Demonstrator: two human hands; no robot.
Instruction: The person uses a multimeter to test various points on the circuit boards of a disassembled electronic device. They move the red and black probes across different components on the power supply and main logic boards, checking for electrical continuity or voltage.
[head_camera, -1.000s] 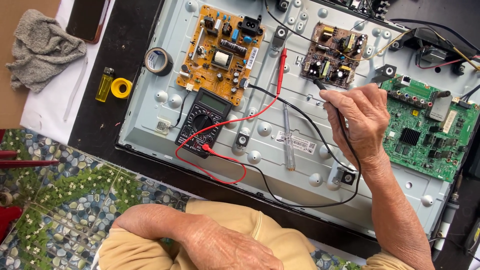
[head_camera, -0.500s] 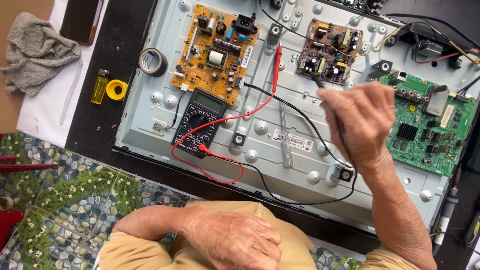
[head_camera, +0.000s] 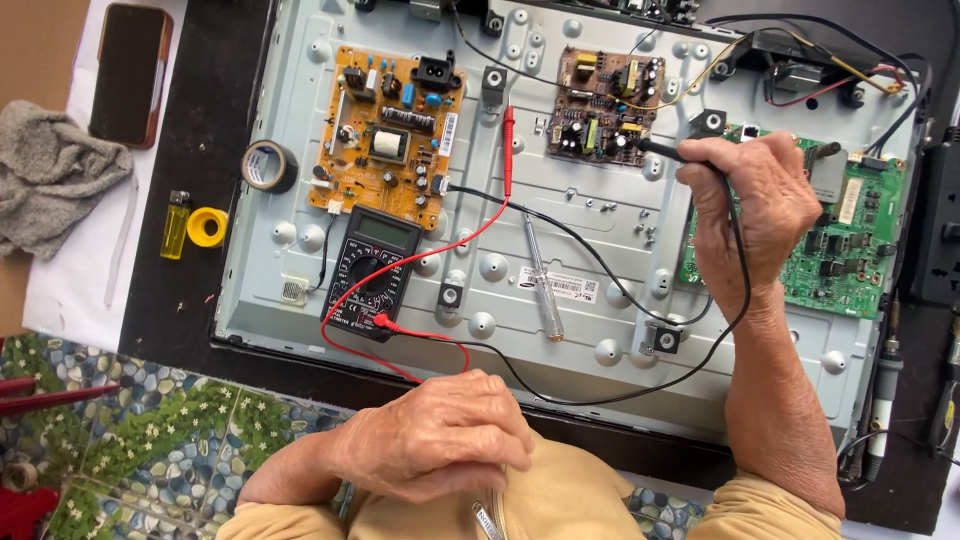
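The black probe (head_camera: 668, 150) is held in the right hand (head_camera: 750, 215), fingers closed around its shaft, with the tip laid at the right edge of the small brown board (head_camera: 600, 105) near the top of the metal back panel (head_camera: 600, 250). Whether the tip actually rests on a solder point cannot be told; the contact spot is too small in this view. The left hand (head_camera: 440, 440) is curled loosely and rests on the lap, holding nothing, well apart from the panel.

The red probe (head_camera: 508, 150) lies unheld on the bare metal between the large orange board (head_camera: 390, 135) and the small brown board, its lead looping back to the multimeter (head_camera: 365, 270), which sits on the panel just below the orange board.

Risks noted:
- With the red probe loose on the chassis, any reading is judged to be taken against whatever that tip happens to touch. A nudge of the lead could roll it onto the orange board's components.
- The black lead (head_camera: 745, 290) runs under the right wrist and across the panel. A pull of the arm could drag it over the screwdriver (head_camera: 540, 290) lying just beside the leads, or shift the meter.
- A slip of the black tip between closely packed parts on the brown board could bridge two points; if the set is powered, a short is likely.
- The green board (head_camera: 850, 240) lies partly under the right hand, so the heel of the hand could press on its parts.
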